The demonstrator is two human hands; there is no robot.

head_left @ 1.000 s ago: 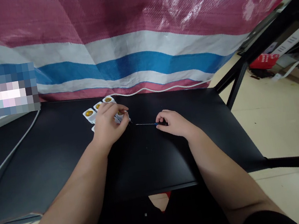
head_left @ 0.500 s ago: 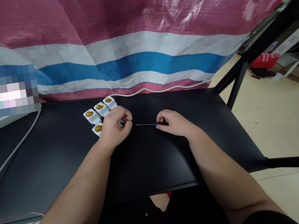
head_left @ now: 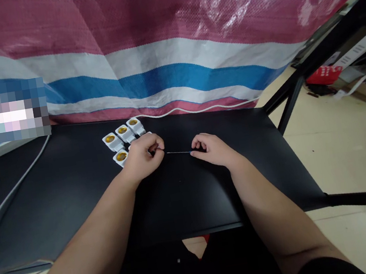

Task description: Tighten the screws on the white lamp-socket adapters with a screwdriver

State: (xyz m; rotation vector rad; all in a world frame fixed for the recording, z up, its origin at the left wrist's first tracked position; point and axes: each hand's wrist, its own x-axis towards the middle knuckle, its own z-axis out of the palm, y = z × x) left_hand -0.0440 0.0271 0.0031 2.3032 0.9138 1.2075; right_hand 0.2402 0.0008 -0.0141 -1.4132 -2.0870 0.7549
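My right hand (head_left: 213,150) is closed round the handle of a small screwdriver (head_left: 177,152), whose thin metal shaft points left. My left hand (head_left: 144,158) is curled with thumb and fingertips together, just left of the screwdriver's tip. Whatever it pinches is hidden by the fingers. Behind and beside the left hand sit several white plastic pieces with round golden-yellow centres, among them one white piece (head_left: 110,140) at the back left and another white piece (head_left: 121,157) partly covered by the hand.
The black table (head_left: 182,202) carries a white cable (head_left: 196,109) along its back edge and a grey cable (head_left: 20,187) at left. A striped plastic sheet (head_left: 163,56) hangs behind it. Black metal frame bars (head_left: 291,103) stand at right.
My left hand has lowered slightly and shifted a little right, uncovering more of the white pieces behind it. The right hand and screwdriver have hardly moved.
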